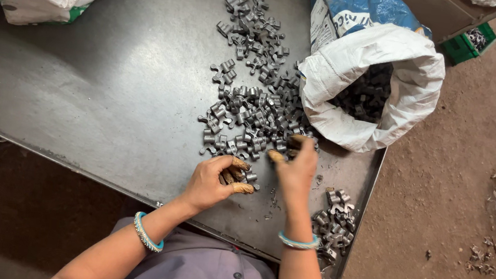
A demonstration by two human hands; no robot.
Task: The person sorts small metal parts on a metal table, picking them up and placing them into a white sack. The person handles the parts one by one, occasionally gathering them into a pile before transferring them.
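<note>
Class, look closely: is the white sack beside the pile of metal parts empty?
No, the white sack lies open on the metal table, with dark metal parts visible inside.

metal parts (251,104) on table (103,85); sack (379,79) right of them

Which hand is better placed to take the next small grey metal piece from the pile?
Probably the right hand: its fingertips already touch the near edge of the pile of small grey metal pieces. The left hand is curled, seemingly around pieces.
</note>
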